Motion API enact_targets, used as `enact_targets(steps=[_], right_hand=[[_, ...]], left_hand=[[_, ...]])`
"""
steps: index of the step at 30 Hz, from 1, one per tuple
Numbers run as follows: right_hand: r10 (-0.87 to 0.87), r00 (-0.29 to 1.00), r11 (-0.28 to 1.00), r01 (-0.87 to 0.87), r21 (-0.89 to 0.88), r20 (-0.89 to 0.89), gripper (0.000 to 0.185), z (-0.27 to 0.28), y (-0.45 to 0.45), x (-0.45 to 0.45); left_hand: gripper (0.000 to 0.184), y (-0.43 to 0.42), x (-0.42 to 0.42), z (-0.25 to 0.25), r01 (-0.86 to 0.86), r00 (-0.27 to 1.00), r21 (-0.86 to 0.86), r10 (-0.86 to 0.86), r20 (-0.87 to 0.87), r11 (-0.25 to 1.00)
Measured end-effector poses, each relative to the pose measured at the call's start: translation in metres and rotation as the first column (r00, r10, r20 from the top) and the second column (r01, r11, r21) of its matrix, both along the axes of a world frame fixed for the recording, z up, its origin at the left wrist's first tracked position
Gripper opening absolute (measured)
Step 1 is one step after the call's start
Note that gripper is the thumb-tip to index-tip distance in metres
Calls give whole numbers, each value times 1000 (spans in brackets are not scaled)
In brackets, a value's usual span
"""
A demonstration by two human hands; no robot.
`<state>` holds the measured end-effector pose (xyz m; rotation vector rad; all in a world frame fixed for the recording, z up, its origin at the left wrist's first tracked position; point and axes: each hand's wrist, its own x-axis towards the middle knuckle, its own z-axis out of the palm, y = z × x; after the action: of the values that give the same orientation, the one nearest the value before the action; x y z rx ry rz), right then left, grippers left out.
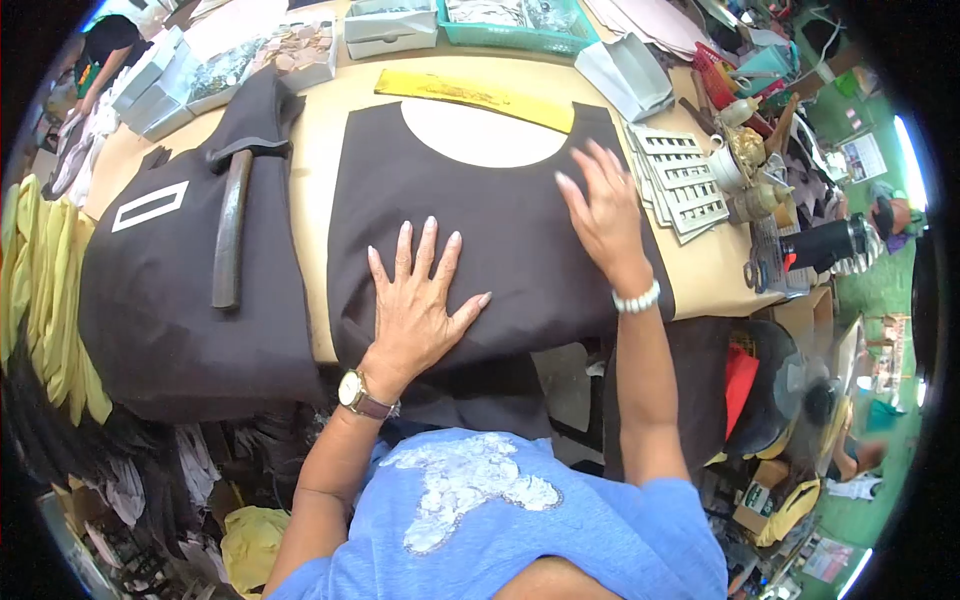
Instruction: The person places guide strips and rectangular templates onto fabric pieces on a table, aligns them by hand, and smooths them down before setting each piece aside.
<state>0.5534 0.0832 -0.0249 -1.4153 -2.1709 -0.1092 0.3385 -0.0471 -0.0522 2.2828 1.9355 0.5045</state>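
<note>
The dark cloth [520, 250] is lying flat on the table [313, 200], directly beneath both hands, its curved cutout [485, 135] opening away from the wearer. The left hand [412, 300] is resting palm down on the near half, fingers spread, gripping nothing. The right hand [605, 215] is hovering or resting at the cutout's right side, fingers loosely bent and apparently empty; whether the fingertips are touching cannot be told. Beyond the cutout, the yellow strip [475, 93] is lying with its long axis running crosswise, slanting nearer the wearer at its right end. That end is pointing toward the right hand, which is clearly the nearer, and this appears to be the governing relation.
</note>
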Motion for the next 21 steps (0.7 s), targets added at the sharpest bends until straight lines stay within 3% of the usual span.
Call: enact_targets(steps=[3, 6, 9, 12, 14, 18, 21], right_hand=[[216, 974, 976, -215, 31, -62, 36, -14, 71, -35], [158, 987, 985, -154, 80, -41, 37, -38, 123, -69], [17, 996, 999, -14, -40, 86, 39, -40, 131, -84], [98, 992, 993, -102, -57, -75, 39, -35, 138, -83], [198, 970, 978, -186, 92, -144, 30, -31, 147, -84], [380, 887, 906, -300, 297, -263, 21, 28, 138, -100], [441, 783, 897, -384, 218, -439, 20, 86, 97, -103]], left_hand=[[71, -5, 3, 1, -28, 1000, 7, 28, 3, 1000], [72, -8, 3, 2, -41, 999, -8, 41, 32, 999], [74, -9, 1, 1, -43, 997, 5, 42, 57, 999], [77, -10, 1, -1, -73, 991, 36, 69, 115, 997], [79, -10, 2, 1, -98, 990, 48, 92, 107, 994], [79, -9, 2, -2, -103, 992, -24, 104, 76, 994], [79, -9, 2, 2, -94, 992, -50, 98, 78, 994]])
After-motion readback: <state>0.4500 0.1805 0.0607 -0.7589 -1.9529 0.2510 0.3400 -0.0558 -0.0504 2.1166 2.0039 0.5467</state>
